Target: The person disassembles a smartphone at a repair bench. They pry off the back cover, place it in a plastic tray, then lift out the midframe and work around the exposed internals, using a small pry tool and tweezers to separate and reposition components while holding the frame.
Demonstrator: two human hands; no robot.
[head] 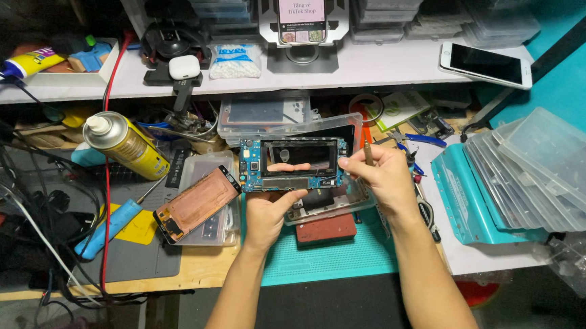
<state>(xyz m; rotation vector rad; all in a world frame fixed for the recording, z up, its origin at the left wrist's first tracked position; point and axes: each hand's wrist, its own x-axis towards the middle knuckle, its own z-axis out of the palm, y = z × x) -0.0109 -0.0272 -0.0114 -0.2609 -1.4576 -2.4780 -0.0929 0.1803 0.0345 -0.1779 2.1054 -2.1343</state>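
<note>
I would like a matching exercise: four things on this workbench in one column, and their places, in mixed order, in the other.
1. white phone
2. yellow spray can
3. phone frame
4. clear plastic boxes

A. held up by both hands
B. stacked at the right side
C. lying on the upper shelf, right
D. tilted, left of the hands

Pairs: 1-C, 2-D, 3-A, 4-B

Blue rectangular phone frame board [292, 163] and thin brown metal tool [368, 153]
Frame held tilted up above the tabletop, open middle; tool upright at its right edge.
</note>
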